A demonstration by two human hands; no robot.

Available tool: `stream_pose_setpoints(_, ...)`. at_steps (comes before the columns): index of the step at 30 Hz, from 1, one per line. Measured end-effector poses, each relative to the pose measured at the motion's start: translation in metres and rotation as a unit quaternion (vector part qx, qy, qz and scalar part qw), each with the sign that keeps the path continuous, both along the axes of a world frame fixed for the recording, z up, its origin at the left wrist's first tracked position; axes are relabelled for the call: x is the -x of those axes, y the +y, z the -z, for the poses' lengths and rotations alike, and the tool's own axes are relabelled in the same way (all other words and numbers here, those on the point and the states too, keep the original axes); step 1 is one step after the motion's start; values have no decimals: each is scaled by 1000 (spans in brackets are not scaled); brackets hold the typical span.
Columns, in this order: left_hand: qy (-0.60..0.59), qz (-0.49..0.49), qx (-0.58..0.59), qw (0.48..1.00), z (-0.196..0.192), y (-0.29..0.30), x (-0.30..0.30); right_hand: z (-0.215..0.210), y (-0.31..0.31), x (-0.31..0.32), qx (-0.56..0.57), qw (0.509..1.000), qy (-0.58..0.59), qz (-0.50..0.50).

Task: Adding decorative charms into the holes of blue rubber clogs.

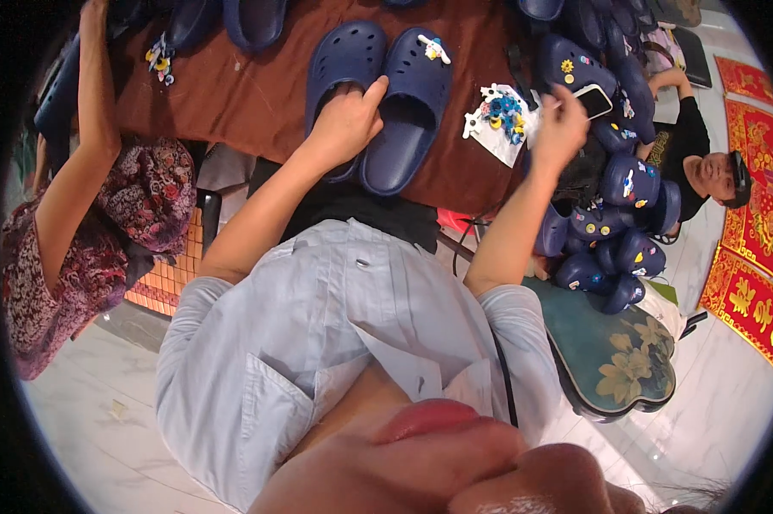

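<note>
A pair of navy blue clogs lies side by side on the brown cloth in front of me. My left hand (349,125) grips the left clog (345,53), its fingers inside the opening and its thumb at the inner rim. On the upper of the right clog (418,73) sits a white character charm (434,49). My right hand (563,128) is raised beside a heap of small blue, yellow and white charms (504,118) on white paper. Its fingers are curled together and slightly blurred; what they pinch is too small to name.
A phone (593,101) lies just beyond my right hand. Many navy clogs with charms (631,182) are piled at the right, above a green floral cushioned seat (613,347). One person's arm (98,103) reaches in at the left; another person (699,167) is at the far right.
</note>
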State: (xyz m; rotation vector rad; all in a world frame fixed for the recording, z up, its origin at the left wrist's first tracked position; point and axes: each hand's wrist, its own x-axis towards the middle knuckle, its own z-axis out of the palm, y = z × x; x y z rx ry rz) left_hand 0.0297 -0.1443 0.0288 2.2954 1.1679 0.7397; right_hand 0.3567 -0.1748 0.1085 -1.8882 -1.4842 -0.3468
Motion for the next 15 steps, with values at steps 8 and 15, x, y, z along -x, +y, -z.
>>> stream_pose_setpoints(8,-23,12,-9,1000,1,2,-2,75,28,34,250,958,-134,33)
stream_pose_setpoints(15,-11,5,-12,1000,7,6,-4,63,30,53,149,980,-101,-78)
